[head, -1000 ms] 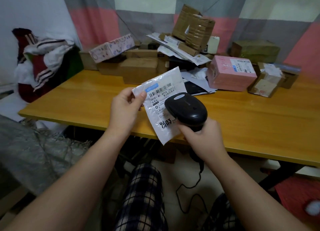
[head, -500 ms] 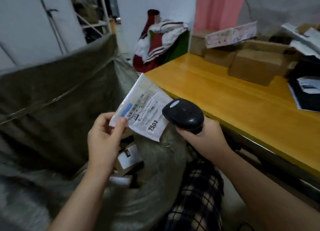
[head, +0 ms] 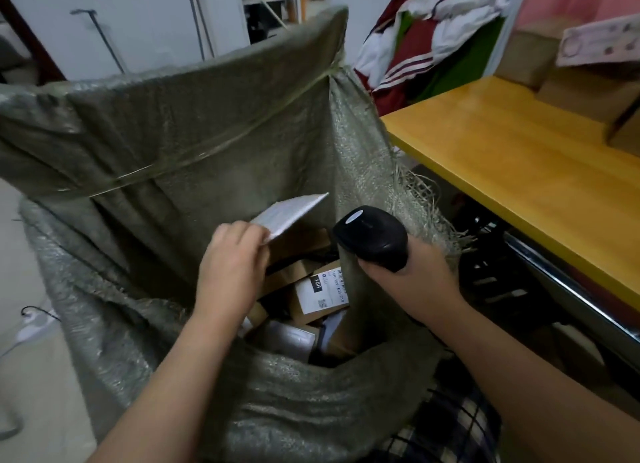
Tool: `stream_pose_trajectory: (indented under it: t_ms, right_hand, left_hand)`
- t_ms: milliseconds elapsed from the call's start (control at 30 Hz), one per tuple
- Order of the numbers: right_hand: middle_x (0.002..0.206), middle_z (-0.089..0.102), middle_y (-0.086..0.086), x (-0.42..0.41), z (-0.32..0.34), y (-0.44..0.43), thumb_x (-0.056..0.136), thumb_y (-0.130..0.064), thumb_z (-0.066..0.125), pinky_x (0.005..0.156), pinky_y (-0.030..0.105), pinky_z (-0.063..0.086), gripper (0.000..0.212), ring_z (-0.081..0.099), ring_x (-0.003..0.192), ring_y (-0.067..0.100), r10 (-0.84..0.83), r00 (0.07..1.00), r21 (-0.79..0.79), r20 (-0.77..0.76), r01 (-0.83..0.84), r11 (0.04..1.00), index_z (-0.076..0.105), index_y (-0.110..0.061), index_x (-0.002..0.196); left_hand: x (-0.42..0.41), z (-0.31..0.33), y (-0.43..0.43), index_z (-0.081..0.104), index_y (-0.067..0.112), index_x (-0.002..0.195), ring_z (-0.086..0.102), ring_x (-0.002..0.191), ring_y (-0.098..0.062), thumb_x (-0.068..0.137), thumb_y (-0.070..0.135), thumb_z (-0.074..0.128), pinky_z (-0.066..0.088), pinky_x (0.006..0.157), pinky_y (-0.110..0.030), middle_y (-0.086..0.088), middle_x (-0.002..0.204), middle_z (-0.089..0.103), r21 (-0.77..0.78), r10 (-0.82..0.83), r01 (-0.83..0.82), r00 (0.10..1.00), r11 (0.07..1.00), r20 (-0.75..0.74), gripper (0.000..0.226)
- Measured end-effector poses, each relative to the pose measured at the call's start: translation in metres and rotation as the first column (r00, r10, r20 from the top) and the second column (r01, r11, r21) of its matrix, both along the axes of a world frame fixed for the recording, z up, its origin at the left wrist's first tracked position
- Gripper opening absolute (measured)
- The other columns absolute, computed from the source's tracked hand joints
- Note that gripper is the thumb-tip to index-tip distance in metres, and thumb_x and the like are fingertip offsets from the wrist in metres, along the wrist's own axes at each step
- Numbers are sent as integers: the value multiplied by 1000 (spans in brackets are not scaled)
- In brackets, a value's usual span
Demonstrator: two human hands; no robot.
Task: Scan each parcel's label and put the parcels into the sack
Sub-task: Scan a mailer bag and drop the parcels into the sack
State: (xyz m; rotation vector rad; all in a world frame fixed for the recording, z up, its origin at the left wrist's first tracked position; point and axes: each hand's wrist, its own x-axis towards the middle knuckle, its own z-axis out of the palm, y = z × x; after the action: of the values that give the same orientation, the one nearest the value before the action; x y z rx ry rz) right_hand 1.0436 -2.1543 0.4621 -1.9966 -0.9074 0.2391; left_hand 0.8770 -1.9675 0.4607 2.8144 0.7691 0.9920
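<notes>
My left hand (head: 232,265) pinches a flat white mailer parcel (head: 290,213) by its near edge, holding it over the open mouth of the grey-green woven sack (head: 194,143). The mailer is turned so only its plain side shows. Inside the sack lie several cardboard parcels; one box (head: 320,294) shows a white label. My right hand (head: 412,279) grips the black barcode scanner (head: 372,237) just right of the mailer, by the sack's frayed right rim.
The yellow wooden table (head: 519,157) runs along the right, with cardboard boxes (head: 585,91) at its far end. Red, white and green clothing (head: 426,46) is piled behind the sack. A metal table rail (head: 568,292) lies below the edge.
I have turned left from the table to the sack. My left hand carried the mailer from in front of the scanner to above the sack opening and flipped its label side away.
</notes>
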Motion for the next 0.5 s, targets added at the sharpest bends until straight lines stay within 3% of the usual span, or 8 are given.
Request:
stream_pose_trajectory:
  t_ms: [67, 133, 200, 367, 433, 500]
  right_hand:
    - [67, 62, -18, 2, -2, 1, 65, -54, 72, 53, 4, 39, 29, 58, 72, -13, -17, 1000, 9, -11, 17, 1000, 61, -31, 79]
    - [61, 59, -18, 4, -4, -1, 68, -50, 76, 49, 6, 38, 25, 58, 66, -11, -26, 1000, -3, 4, 26, 1000, 57, -33, 71]
    - [63, 60, -16, 6, -4, -5, 71, -44, 78, 49, 10, 37, 23, 59, 65, -7, -41, 999, -15, 20, 41, 999, 56, -34, 70]
    - [73, 67, -10, 14, 8, -24, 72, -37, 77, 59, 20, 48, 21, 63, 71, -2, -128, 992, 83, 10, 126, 988, 67, -22, 82]
    - [71, 63, -18, 21, 21, -38, 70, -38, 76, 59, 12, 45, 18, 60, 69, -9, -232, 973, 145, 14, 228, 963, 63, -30, 79]
    - [67, 64, -13, 35, 38, -57, 73, -38, 75, 58, 21, 46, 17, 63, 66, -1, -367, 930, 181, -14, 363, 914, 63, -26, 75]
  left_hand:
    - [22, -14, 10, 63, 7, 97, 54, 89, -34, 85, 7, 61, 45, 75, -42, -12, 94, 61, -65, 42, -57, 975, 996, -218, 12]
    - [42, -26, 18, 56, 11, 112, 51, 103, -30, 95, 18, 51, 45, 82, -40, -10, 110, 58, -126, 93, -167, 887, 978, -452, 19]
    - [53, -32, 23, 50, 12, 123, 47, 111, -29, 96, 26, 50, 45, 86, -39, -10, 120, 54, -167, 109, -228, 843, 959, -528, 30]
    - [68, -12, -4, 54, 13, 127, 51, 108, -28, 93, 33, 54, 44, 87, -39, -9, 118, 58, -153, -6, -46, 947, 987, -322, 39]
    - [77, 7, -22, 55, 14, 127, 52, 108, -27, 93, 34, 54, 43, 90, -39, -7, 117, 60, -178, -103, 64, 970, 982, -221, 39]
    - [92, 30, -40, 53, 16, 129, 52, 109, -25, 94, 35, 53, 44, 92, -39, -5, 116, 61, -201, -177, 147, 975, 968, -136, 40]
